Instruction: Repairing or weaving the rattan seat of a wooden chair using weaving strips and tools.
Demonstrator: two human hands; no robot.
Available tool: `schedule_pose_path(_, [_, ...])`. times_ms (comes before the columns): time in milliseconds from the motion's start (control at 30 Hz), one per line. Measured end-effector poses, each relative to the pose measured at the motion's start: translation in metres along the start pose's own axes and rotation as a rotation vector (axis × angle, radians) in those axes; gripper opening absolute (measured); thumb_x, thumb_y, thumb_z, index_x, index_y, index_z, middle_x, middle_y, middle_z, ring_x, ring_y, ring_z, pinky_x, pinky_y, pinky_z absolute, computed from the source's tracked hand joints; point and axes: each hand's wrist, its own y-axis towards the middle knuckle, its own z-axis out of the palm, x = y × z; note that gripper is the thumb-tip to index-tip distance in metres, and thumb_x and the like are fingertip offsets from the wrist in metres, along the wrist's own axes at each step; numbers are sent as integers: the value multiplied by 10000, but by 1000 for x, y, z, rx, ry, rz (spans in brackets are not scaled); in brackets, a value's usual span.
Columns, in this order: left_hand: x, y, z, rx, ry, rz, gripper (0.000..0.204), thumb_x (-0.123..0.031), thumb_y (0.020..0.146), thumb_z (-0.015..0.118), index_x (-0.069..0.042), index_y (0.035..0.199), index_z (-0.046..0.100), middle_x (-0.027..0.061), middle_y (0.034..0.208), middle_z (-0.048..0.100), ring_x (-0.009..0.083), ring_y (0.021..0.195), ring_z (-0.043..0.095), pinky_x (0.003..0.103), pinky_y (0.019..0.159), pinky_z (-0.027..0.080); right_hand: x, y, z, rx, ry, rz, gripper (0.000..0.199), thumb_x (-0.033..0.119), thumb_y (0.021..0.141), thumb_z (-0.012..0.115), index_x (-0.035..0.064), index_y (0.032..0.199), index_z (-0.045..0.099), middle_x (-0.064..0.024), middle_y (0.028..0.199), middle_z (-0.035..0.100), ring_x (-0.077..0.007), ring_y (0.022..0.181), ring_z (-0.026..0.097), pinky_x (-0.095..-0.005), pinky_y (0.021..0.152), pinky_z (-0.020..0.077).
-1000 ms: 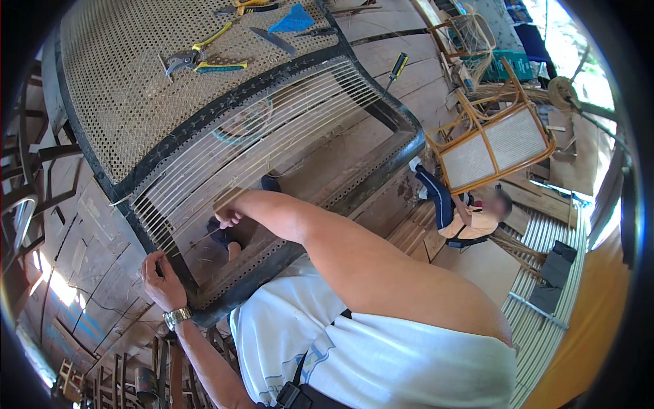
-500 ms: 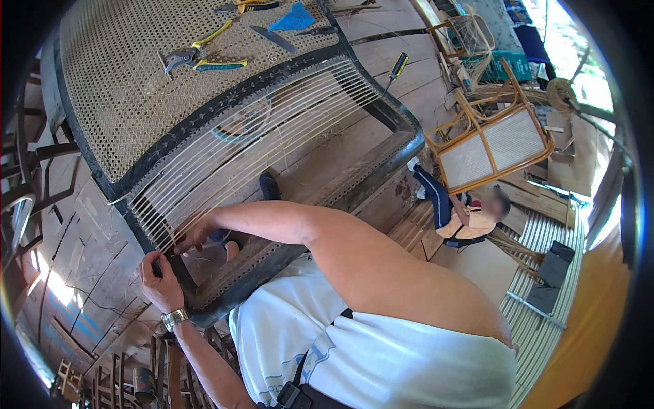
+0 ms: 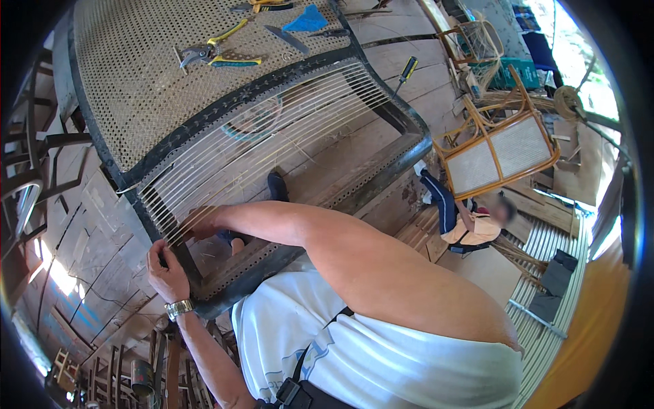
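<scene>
A dark wooden seat frame (image 3: 262, 269) with a row of holes along its rails lies before me. Pale cane strands (image 3: 225, 167) run lengthwise across its opening. My left hand (image 3: 167, 274), with a metal watch on its wrist, is at the frame's left rail, thumb and forefinger curled together; anything between them is too small to make out. My right hand (image 3: 199, 223) reaches across to the same left end, beside the nearest strands. Its fingertips are partly hidden under the strands, so their grip does not show.
On the woven cane panel (image 3: 150, 102) lie yellow-handled cutters (image 3: 221, 54), a knife blade (image 3: 286, 39) and a blue scrap (image 3: 306, 19). A screwdriver (image 3: 407, 71) stands at the frame's far right. Beyond, a person (image 3: 470, 225) sits near a rattan chair (image 3: 501, 157). Chair frames (image 3: 41, 150) stand left.
The whole view has shifted slightly, the frame now sitting a little further right and lower. My right fingers reach further down among the strands; my left hand stays at the rail.
</scene>
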Motion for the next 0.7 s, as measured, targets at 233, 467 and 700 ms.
schedule_pose_path(233, [-5, -6, 0, 40, 123, 102, 180, -74, 912, 597, -53, 1071, 677, 146, 1099, 696, 355, 1033, 656, 425, 869, 525, -20, 13, 12, 30, -67, 14, 352, 67, 868, 578, 160, 1193, 675, -174, 1151, 686, -338, 1041, 653, -449, 873, 510])
schedule_pose_path(467, [-17, -42, -8, 163, 405, 233, 264, -217, 935, 606, -69, 1147, 657, 146, 1396, 557, 381, 1321, 474, 506, 1045, 423, -21, -26, -6, 269, 95, 161, 360, 326, 995, 511, 57, 1176, 667, -194, 1214, 666, -340, 1138, 628, -423, 950, 480])
schedule_pose_path(700, [-21, -41, -9, 204, 417, 232, 306, -249, 901, 635, -84, 1158, 650, 127, 1450, 514, 350, 1355, 436, 508, 1070, 391, -1, -105, -65, 247, 76, 255, 303, 316, 966, 578, 115, 1169, 679, -147, 1131, 702, -333, 1032, 664, -414, 876, 519])
